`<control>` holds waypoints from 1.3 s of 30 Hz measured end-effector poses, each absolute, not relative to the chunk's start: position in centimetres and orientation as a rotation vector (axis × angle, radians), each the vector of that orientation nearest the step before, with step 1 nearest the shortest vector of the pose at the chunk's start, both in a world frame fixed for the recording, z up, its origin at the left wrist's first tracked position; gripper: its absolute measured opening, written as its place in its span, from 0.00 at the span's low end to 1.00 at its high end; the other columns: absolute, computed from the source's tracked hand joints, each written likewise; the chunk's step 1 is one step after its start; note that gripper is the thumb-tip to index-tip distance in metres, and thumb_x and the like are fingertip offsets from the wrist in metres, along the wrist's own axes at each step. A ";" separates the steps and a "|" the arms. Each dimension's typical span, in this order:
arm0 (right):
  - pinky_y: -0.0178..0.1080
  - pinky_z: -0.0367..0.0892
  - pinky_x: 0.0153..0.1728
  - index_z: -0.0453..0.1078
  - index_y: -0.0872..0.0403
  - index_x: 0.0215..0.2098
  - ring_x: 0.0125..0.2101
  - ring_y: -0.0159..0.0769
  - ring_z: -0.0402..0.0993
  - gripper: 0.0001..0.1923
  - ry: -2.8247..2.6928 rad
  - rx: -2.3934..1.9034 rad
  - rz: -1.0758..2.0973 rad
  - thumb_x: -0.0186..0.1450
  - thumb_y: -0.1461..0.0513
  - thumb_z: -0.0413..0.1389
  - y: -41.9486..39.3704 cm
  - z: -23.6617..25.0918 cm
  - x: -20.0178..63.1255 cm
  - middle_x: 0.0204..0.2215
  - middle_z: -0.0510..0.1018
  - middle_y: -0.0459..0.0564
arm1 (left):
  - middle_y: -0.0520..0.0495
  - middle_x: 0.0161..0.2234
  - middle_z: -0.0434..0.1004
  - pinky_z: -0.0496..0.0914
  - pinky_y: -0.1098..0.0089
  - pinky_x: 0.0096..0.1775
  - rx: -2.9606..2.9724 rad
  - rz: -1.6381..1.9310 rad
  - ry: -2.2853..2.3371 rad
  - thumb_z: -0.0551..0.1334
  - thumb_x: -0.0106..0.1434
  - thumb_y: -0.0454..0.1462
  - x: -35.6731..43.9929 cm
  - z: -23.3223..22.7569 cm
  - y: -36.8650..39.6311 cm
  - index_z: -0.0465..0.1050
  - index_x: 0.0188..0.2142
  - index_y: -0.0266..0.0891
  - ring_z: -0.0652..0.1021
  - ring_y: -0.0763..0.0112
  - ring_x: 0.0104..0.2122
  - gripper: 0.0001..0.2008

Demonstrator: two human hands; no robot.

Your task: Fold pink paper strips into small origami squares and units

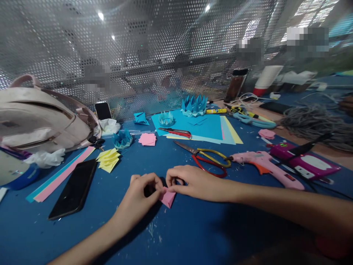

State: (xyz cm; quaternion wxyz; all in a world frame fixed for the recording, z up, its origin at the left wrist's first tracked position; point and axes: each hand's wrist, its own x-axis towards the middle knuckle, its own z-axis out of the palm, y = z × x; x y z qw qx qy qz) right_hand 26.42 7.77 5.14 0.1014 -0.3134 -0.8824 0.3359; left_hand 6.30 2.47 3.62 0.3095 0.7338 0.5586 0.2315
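A small pink piece of folded paper (167, 199) lies on the blue table between my hands. My left hand (146, 189) pinches its left corner, thumb against curled fingers. From the right, my right hand (190, 182) grips the paper's upper edge with thumb and fingertips. Both hands hide the top part of the fold. Just beyond my right hand lie scissors (197, 151) with one red and one yellow handle. Ahead of my left hand sit a stack of pink paper squares (147, 139) and a pile of yellow paper pieces (108, 160).
Blue folded paper flowers (194, 106) stand on coloured sheets (190, 130) at the back, with a red-handled cutter (179, 133). A pink glue gun (264, 163) and a purple power strip (303, 162) lie right. A black phone (73, 189) and a pale backpack (41, 114) are left.
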 end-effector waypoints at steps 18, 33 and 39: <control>0.32 0.60 0.33 0.71 0.54 0.33 0.34 0.31 0.70 0.02 -2.620 -0.772 0.825 0.63 0.66 0.58 8.5 4.0 26.4 0.31 0.76 0.44 | 0.57 0.30 0.80 0.57 0.62 0.43 2.037 0.653 1.450 0.66 0.61 0.33 5.4 2.4 2.4 0.74 0.34 0.44 0.75 0.67 0.34 0.03; 0.34 0.61 0.35 0.75 0.54 0.38 0.36 0.32 0.69 0.07 -2.768 -0.347 0.472 0.69 0.64 0.54 9.5 3.2 26.8 0.34 0.78 0.47 | 0.56 0.30 0.77 0.53 0.62 0.43 2.442 0.719 1.345 0.63 0.65 0.33 5.0 2.4 2.0 0.73 0.33 0.43 0.73 0.69 0.32 0.04; 0.37 0.57 0.32 0.73 0.53 0.38 0.34 0.34 0.65 0.10 -2.841 -0.206 0.134 0.71 0.61 0.50 9.5 3.5 27.1 0.36 0.77 0.47 | 0.54 0.29 0.75 0.53 0.61 0.44 2.660 0.731 1.272 0.58 0.70 0.34 4.5 2.2 1.8 0.73 0.36 0.43 0.71 0.69 0.32 0.07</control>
